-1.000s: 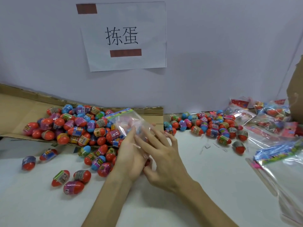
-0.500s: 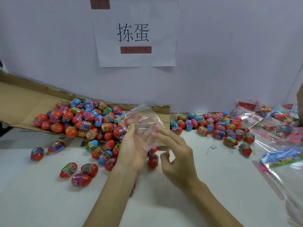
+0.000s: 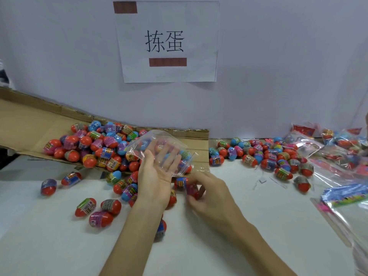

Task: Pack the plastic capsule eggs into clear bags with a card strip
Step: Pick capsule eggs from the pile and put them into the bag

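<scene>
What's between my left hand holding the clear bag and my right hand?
Head view: a blue-labelled red plastic capsule egg and a second red egg, on the white table.

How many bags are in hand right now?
1: the clear bag, held up by the left hand. The right hand grips an egg, no bag.

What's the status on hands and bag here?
Left hand holds clear bag, looks empty. Right hand grips red egg. Loose eggs around, none blocking.
</scene>
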The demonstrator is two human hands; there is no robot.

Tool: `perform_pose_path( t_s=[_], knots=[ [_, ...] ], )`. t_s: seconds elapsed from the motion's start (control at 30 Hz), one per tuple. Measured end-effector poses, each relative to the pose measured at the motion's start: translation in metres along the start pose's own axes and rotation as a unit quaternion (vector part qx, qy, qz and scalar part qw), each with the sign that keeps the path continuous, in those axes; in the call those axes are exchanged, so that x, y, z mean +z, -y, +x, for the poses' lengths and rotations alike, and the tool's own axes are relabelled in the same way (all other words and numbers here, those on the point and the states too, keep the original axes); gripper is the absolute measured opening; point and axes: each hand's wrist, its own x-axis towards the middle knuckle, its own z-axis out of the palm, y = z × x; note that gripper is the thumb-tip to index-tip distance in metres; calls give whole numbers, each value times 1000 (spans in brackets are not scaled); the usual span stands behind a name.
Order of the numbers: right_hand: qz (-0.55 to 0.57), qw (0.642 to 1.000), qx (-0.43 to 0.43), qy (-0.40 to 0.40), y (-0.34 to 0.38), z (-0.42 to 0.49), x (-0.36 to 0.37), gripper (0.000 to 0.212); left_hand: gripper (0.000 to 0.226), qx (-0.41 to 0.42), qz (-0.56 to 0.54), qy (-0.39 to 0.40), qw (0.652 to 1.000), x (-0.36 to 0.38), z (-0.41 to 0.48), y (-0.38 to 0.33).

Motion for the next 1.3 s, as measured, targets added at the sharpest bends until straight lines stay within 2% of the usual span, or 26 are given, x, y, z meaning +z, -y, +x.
perform_pose_path(
  t_s=[0.13, 0.2, 0.27, 0.37, 0.47, 0.53, 0.67, 0.8, 0.87, 1.0, 1.03, 1.13, 1.2, 1.23, 1.3],
  knots=[
    [56, 981, -12, -187, 1, 7, -15, 38, 41, 8, 11, 2, 1000, 3, -2, -2],
    [75, 971, -42, -223, 4, 6, -19, 45, 41, 6, 12, -2, 1000, 6, -4, -1],
    [90, 970, -63, -218, 7, 4, -18, 44, 42, 2, 9, 5, 1000, 9, -7, 1],
    [75, 977, -70, -188, 10, 3, -13, 31, 45, -10, 2, 17, 1000, 13, -11, 9],
    [83, 979, -60, -178, 11, 3, -12, 28, 55, -56, 18, 32, 998, 19, -15, 15],
    [94, 975, -71, -189, 11, 4, -12, 29, 56, -83, 30, 40, 995, 20, -18, 18],
    [116, 967, -59, -218, 13, 3, -9, 28, 36, -87, 39, 68, 993, 22, -24, 27],
    [108, 959, -62, -254, 12, 2, -6, 20, 51, -111, 57, 87, 988, 24, -30, 32],
    [95, 965, -82, -232, 11, 2, -6, 26, 57, -124, 55, 88, 987, 23, -29, 32],
    [21, 989, -91, -116, 11, 3, -2, 54, 49, -119, 47, 72, 989, 20, -23, 25],
    [21, 988, -95, -118, 11, 3, -1, 55, 47, -120, 42, 68, 990, 21, -20, 22],
    [52, 974, -75, -209, 9, 2, -3, 42, 43, -108, 48, 42, 992, 18, -14, 12],
    [64, 973, -43, -216, 5, 2, -7, 33, 38, -85, 35, 22, 995, 13, -9, 5],
    [69, 980, -30, -184, 5, 3, -8, 32, 38, -81, 28, 17, 996, 11, -8, 2],
    [54, 996, -15, -64, 5, 1, -3, 36, 41, -82, 14, 10, 996, 9, -8, -2]
  ],
)
